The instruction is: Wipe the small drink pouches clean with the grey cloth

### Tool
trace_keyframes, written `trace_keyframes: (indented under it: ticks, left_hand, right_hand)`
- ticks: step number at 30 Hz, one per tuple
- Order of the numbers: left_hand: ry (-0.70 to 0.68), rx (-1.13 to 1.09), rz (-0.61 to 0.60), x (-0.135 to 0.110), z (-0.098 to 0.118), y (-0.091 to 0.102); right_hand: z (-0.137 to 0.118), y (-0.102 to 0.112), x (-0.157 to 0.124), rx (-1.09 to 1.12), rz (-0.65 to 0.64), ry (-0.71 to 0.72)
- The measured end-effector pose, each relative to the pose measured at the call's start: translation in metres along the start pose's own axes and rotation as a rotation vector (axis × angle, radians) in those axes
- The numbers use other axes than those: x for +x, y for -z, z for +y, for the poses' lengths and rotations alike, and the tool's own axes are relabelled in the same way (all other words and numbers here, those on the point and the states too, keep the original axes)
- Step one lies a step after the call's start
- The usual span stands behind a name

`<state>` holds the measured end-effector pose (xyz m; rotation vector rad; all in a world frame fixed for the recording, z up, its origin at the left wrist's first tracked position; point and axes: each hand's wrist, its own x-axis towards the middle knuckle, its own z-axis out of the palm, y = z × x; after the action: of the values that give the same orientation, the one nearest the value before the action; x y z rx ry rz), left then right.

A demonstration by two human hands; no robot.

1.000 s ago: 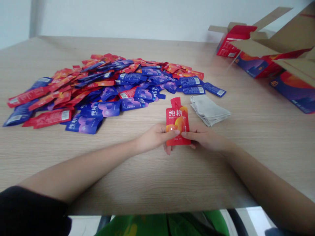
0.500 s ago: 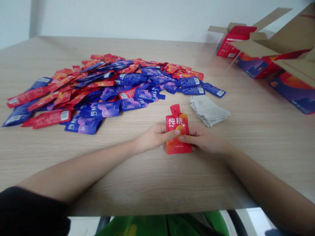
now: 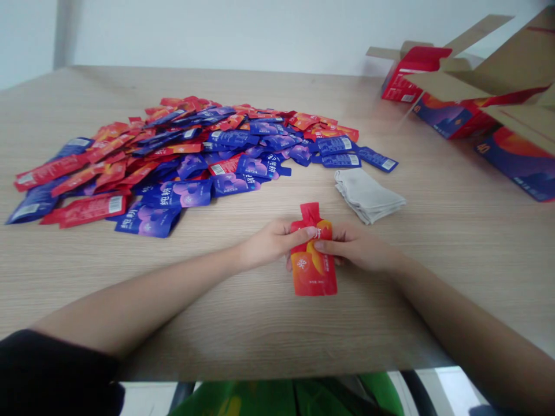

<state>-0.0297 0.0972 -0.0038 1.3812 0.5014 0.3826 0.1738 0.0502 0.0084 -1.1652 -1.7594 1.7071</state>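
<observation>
A red-orange spouted pouch with white characters lies between both hands at the middle of the wooden table. My left hand pinches its upper left side, thumb on the front. My right hand pinches its upper right side the same way. The pouch's lower half hangs free toward me, below both thumbs. A wide heap of red and blue pouches spreads behind my left hand.
A folded grey-white cloth lies just beyond my right hand. Open cardboard boxes with red and blue print stand at the far right. The table's near edge runs below my forearms, with green fabric under it.
The pouch has slid down toward me through my fingers, so both thumbs now grip it near the top instead of its lower part. The hands themselves have barely moved.
</observation>
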Motion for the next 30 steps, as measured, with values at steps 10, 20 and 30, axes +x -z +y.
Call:
trace_keyframes:
  ticks: [10, 20, 30]
  left_hand:
    - [0.049, 0.024, -0.02, -0.004, -0.003, -0.002]
    - [0.01, 0.079, 0.005, -0.002, -0.004, 0.0]
    - [0.02, 0.19, 0.05, -0.001, -0.002, -0.003]
  right_hand:
    - [-0.004, 0.0, 0.001, 0.009, 0.089, -0.027]
    - [-0.007, -0.01, 0.003, -0.014, 0.194, -0.057]
    - [-0.005, -0.016, 0.009, -0.2, 0.322, 0.067]
